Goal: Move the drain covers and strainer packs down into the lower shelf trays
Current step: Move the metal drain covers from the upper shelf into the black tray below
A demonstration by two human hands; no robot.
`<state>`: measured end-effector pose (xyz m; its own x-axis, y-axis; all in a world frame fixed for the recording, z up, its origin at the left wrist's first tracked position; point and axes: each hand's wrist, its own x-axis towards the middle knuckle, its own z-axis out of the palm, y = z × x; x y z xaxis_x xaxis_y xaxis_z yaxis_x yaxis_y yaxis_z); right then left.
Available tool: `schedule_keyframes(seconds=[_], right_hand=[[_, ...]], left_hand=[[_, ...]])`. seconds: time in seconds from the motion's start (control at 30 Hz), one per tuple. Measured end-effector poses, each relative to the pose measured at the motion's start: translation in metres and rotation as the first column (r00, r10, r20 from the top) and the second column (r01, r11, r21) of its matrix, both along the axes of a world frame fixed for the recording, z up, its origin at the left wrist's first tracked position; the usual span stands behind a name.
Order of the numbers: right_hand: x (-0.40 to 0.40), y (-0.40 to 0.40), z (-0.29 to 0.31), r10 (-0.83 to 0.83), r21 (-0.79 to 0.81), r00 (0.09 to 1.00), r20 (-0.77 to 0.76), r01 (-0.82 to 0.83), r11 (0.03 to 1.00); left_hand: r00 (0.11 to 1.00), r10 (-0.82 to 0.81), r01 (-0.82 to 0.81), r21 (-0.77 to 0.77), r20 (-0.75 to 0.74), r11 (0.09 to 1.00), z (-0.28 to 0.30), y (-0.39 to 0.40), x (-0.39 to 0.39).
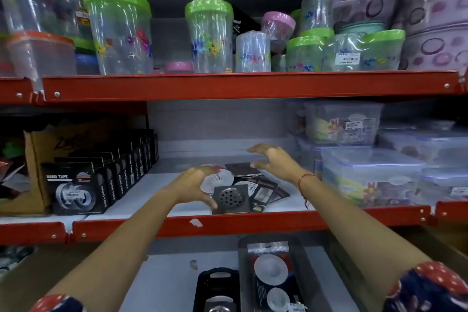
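On the middle shelf [243, 223], edged in red painted metal, a small heap of drain goods is seen. A square dark metal drain cover [229, 197] with a round perforated centre is touched at its left edge by the left hand [195, 185], fingers curled beside a pale round mesh strainer [220, 178]; a firm grasp cannot be told. The right hand [274, 159] is held open, fingers spread, above a flat square cover [241, 169]. Below, glossy strainer packs [272, 276] are stood in a dark plastic tray [243, 256]

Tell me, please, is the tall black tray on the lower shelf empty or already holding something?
Holding something. The tall black tray contains a strainer pack with two round white strainers showing on its card.
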<state>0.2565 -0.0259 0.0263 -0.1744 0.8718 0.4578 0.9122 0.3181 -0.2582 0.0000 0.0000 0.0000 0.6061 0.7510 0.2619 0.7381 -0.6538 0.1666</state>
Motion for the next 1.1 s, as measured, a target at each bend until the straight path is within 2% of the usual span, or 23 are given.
schedule_keyframes(seconds=[0.1,0.2,0.4,0.6,0.63,0.67,0.7,0.73,0.77,0.8,0.87,0.9,0.97,1.03,1.1], right_hand=[[0.008,0.029,0.000,-0.026,-0.185,1.000,-0.009,0.024,0.982],[0.010,0.053,0.001,-0.017,-0.261,0.999,0.040,0.027,0.965],[0.018,0.096,-0.002,0.064,-0.412,0.997,0.045,-0.039,0.910],[0.025,0.105,0.012,0.019,-0.575,0.987,0.159,0.077,0.815],[0.027,0.101,0.017,-0.051,-0.580,0.990,0.133,0.119,0.806],[0.029,0.099,0.017,-0.176,-0.570,0.984,-0.006,0.141,0.810],[0.028,0.094,0.018,-0.250,-0.593,0.966,-0.060,0.167,0.788],[0.027,0.098,0.019,-0.240,-0.625,0.965,-0.104,0.125,0.771],[0.024,0.104,0.019,-0.137,-0.659,0.989,0.055,0.139,0.740],[0.020,0.105,0.023,-0.044,-0.735,0.992,0.118,0.117,0.667],[0.019,0.122,0.021,0.001,-0.788,0.992,0.126,0.099,0.608],[0.018,0.127,0.021,0.044,-0.776,0.977,0.210,0.139,0.616],[0.016,0.139,0.016,0.056,-0.737,0.960,0.274,0.172,0.654],[0.014,0.138,0.016,0.023,-0.727,0.957,0.289,0.204,0.656],[0.007,0.129,0.018,-0.078,-0.709,0.967,0.244,0.232,0.666]], left_hand=[[0.998,-0.016,0.007,-0.140,-0.068,0.990,-0.005,0.019,0.004],[0.995,-0.031,0.011,-0.209,-0.093,0.978,-0.011,0.039,0.014],[0.985,-0.074,0.029,-0.279,-0.154,0.960,-0.020,0.065,0.030],[0.986,-0.123,0.091,-0.257,-0.112,0.962,-0.009,0.070,0.034],[0.988,-0.123,0.095,-0.254,-0.097,0.963,-0.008,0.070,0.034],[0.988,-0.124,0.099,-0.253,-0.088,0.962,-0.008,0.070,0.033],[0.990,-0.119,0.096,-0.254,-0.080,0.962,-0.008,0.071,0.032],[0.991,-0.113,0.091,-0.259,-0.071,0.961,-0.009,0.072,0.031],[0.992,-0.108,0.088,-0.265,-0.061,0.960,-0.009,0.073,0.030],[0.993,-0.104,0.085,-0.272,-0.055,0.959,-0.010,0.075,0.028],[0.994,-0.095,0.078,-0.276,-0.049,0.958,-0.010,0.077,0.023],[0.995,-0.092,0.077,-0.283,-0.038,0.956,-0.009,0.078,0.020],[0.996,-0.088,0.077,-0.289,-0.023,0.954,-0.007,0.080,0.014],[0.997,-0.067,0.057,-0.297,-0.024,0.953,-0.006,0.081,0.006],[1.000,-0.023,0.022,-0.332,0.002,0.943,-0.005,0.079,-0.007]])
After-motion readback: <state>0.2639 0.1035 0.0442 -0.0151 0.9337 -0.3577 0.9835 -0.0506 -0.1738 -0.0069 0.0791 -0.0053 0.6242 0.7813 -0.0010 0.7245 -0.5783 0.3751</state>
